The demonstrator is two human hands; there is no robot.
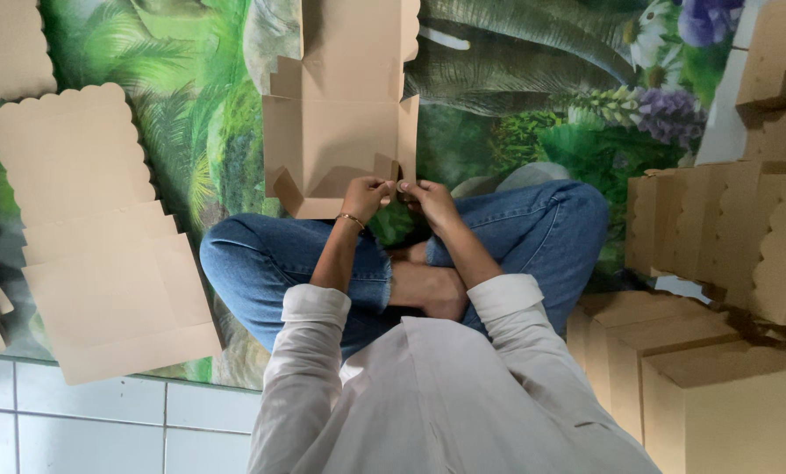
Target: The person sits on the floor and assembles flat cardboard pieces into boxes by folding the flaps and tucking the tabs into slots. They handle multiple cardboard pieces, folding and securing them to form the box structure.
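Observation:
I sit cross-legged in blue jeans on a jungle-print mat (pixel 200 132). A partly folded brown cardboard box (pixel 340 132) lies open in front of my knees, its side flaps standing up. My left hand (pixel 365 198), with a thin bracelet on the wrist, pinches the box's near right corner. My right hand (pixel 428 202) grips the same corner from the right, fingertips touching those of the left hand. Both hands are closed on the corner flap of the box.
Flat unfolded box blanks (pixel 103 246) with scalloped edges lie stacked to my left. Several folded cardboard boxes (pixel 718 377) are piled to my right, more (pixel 744 237) behind them. White floor tiles (pixel 86 421) show at the lower left.

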